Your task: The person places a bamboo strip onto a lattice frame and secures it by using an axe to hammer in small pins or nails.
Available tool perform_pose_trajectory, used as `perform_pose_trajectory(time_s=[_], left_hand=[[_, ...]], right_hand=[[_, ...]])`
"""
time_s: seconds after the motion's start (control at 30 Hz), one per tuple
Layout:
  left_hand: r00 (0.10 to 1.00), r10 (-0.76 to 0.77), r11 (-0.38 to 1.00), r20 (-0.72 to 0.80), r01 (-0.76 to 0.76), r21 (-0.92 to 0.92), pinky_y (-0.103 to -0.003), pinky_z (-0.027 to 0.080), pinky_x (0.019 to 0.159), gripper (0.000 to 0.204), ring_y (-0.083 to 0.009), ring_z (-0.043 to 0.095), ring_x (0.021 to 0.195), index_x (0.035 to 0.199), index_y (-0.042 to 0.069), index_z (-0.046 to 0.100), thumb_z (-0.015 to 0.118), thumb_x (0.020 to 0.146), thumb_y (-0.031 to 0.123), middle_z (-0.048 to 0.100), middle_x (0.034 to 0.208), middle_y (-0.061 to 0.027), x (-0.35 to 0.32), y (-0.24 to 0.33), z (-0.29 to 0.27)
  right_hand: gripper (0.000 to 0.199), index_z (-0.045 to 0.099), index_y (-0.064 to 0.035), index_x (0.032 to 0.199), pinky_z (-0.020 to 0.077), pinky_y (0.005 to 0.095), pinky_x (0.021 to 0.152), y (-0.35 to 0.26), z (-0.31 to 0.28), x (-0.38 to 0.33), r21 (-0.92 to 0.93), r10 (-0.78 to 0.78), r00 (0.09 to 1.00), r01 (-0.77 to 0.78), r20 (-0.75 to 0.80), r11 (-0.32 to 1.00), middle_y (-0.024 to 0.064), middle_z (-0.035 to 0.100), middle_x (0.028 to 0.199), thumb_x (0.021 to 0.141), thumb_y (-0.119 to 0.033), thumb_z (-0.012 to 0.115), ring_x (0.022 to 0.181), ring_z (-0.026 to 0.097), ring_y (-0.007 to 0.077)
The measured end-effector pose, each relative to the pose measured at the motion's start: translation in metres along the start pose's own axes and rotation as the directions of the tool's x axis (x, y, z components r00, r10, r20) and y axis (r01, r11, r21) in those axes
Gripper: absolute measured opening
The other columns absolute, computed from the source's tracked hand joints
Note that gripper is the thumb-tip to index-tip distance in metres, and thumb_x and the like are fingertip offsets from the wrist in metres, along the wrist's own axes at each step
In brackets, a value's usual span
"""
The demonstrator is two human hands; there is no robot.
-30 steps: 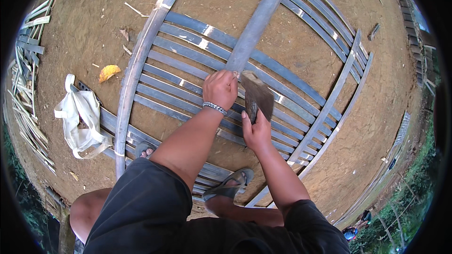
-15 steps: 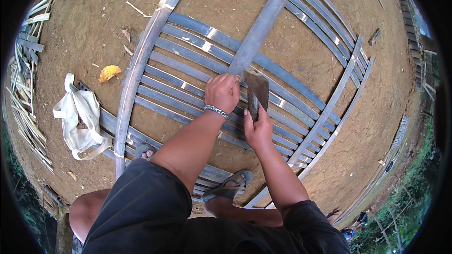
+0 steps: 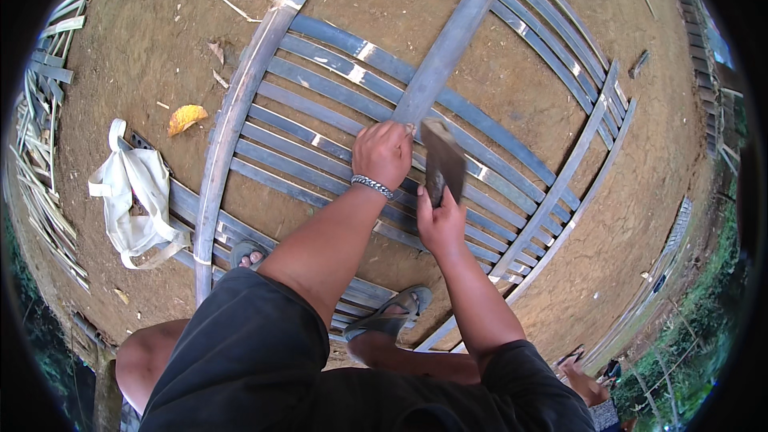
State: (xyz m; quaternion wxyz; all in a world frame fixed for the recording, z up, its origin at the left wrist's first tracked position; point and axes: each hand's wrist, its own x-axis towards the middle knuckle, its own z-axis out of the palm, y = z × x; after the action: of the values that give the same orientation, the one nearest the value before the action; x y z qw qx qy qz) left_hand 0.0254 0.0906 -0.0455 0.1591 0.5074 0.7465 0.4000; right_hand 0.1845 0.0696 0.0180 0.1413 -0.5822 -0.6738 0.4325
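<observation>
My left hand (image 3: 384, 154), with a silver chain bracelet (image 3: 373, 186) on the wrist, is closed low over the slats. It sits at the near end of a wide dark bar (image 3: 456, 38), and a small tip shows at its fingers, too small to name. My right hand (image 3: 442, 222) grips the narrow lower part of a dark brown flat block (image 3: 445, 158), broad at its far end. The block stands just right of my left fingers, slightly blurred. Beneath both hands lies a frame of dark split-bamboo slats (image 3: 308, 108).
A curved side rail (image 3: 232, 124) bounds the frame on the left, and paired rails (image 3: 560, 184) cross it on the right. My sandalled feet (image 3: 392, 316) are among the near slats. Left lie a white bag (image 3: 136, 192), a yellow leaf (image 3: 187, 119) and piled strips (image 3: 44, 192). Another person (image 3: 584, 388) shows lower right.
The block in my right hand has tilted and shifted slightly right, away from my left fingers. My left hand stays nearly in place. More of another person shows at lower right.
</observation>
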Motion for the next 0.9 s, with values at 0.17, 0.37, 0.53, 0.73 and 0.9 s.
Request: perform_pose_trajectory(time_s=[0.17, 0.37, 0.53, 0.73, 0.9], left_hand=[[0.999, -0.045, 0.998, 0.001, 0.045, 0.045, -0.045, 0.049, 0.075, 0.004, -0.034, 0.067, 0.084, 0.092, 0.01, 0.07, 0.07, 0.09, 0.014, 0.069, 0.086, -0.011, -0.002, 0.004, 0.0], [0.997, -0.062, 0.974, -0.053, 0.072, 0.214, -0.043, 0.043, 0.081, 0.017, -0.0264, 0.068, 0.086, 0.108, 0.012, 0.074, 0.067, 0.093, 0.015, 0.071, 0.089, -0.0066, -0.041, -0.007, -0.023], [0.999, -0.007, 0.973, -0.044, 0.017, 0.229, -0.04, 0.039, 0.075, 0.019, -0.0238, 0.066, 0.079, 0.107, 0.015, 0.076, 0.069, 0.09, 0.012, 0.069, 0.083, -0.0039, -0.046, -0.01, -0.028], [0.999, -0.043, 0.966, -0.011, 0.045, 0.253, -0.04, 0.038, 0.072, 0.019, -0.0235, 0.065, 0.076, 0.105, 0.016, 0.076, 0.071, 0.088, 0.012, 0.069, 0.082, -0.0032, -0.045, -0.013, -0.029], [0.999, -0.027, 0.975, -0.037, 0.035, 0.22, -0.04, 0.037, 0.071, 0.019, -0.0239, 0.065, 0.074, 0.105, 0.016, 0.076, 0.071, 0.088, 0.011, 0.068, 0.079, -0.0035, -0.048, -0.011, -0.026]], right_hand=[[0.049, 0.053, 0.005, 0.14, 0.0531, 0.0401, 0.095, -0.012, -0.01, 0.001, -0.051, -0.04, 0.998, 0.038, -0.039, 0.998, 0.0261, 0.07, 0.117, 0.097, -0.013, 0.069, 0.109, 0.07, 0.0367], [0.039, 0.057, 0.0084, 0.131, 0.0519, 0.038, 0.093, -0.015, -0.01, -0.014, -0.016, -0.2, 0.965, 0.2, -0.171, 0.98, 0.0219, 0.07, 0.111, 0.098, -0.01, 0.069, 0.104, 0.069, 0.0278], [0.037, 0.06, 0.0055, 0.129, 0.0543, 0.0381, 0.088, -0.015, 0.006, -0.007, -0.047, -0.125, 0.984, 0.12, -0.125, 0.992, 0.0228, 0.072, 0.107, 0.099, -0.012, 0.068, 0.097, 0.072, 0.0293], [0.045, 0.055, 0.0026, 0.137, 0.055, 0.0422, 0.084, -0.02, -0.007, -0.003, -0.055, -0.136, 0.98, 0.129, -0.144, 0.99, 0.0225, 0.069, 0.108, 0.096, -0.01, 0.067, 0.094, 0.069, 0.0381], [0.029, 0.058, 0.0058, 0.124, 0.0535, 0.0296, 0.077, -0.014, -0.001, -0.016, 0.194, -0.172, 0.958, 0.218, -0.227, 0.957, 0.0088, 0.067, 0.093, 0.099, -0.006, 0.066, 0.083, 0.064, 0.0128]])
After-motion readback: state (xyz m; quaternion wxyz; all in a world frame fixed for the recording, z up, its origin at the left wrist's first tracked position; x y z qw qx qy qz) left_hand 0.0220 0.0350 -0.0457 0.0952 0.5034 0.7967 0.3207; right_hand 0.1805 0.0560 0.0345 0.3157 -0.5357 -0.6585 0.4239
